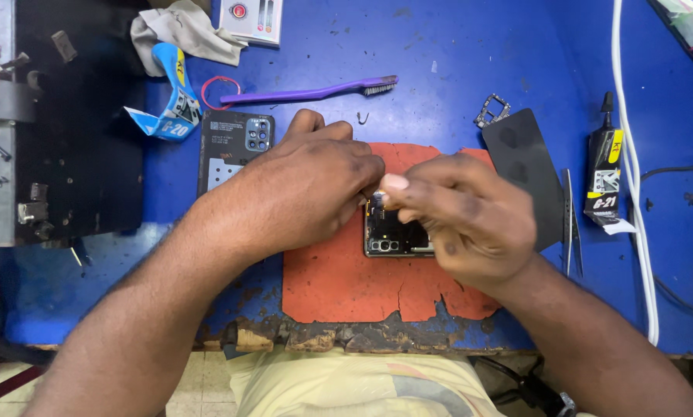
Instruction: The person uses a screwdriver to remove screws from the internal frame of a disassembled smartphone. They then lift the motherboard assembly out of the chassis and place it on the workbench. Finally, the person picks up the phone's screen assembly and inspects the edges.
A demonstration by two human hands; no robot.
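Orange mat [339, 286] supports the opened phone [389, 235] (fragile, light; grip by its edges). Left hand [308, 193] steadies it; right hand [462, 216] fingertips pinch closed on a small component.

We pinch a small part with both hands, left hand [312, 189] and right hand [470, 216], over the opened phone [389, 232] on the orange mat [339, 286]; toothbrush [308, 93] at twelve o'clock.

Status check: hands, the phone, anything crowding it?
Left hand and right hand pinch a small part at the opened phone. Phone lies on the orange mat. Back cover left, tweezers right, both apart.
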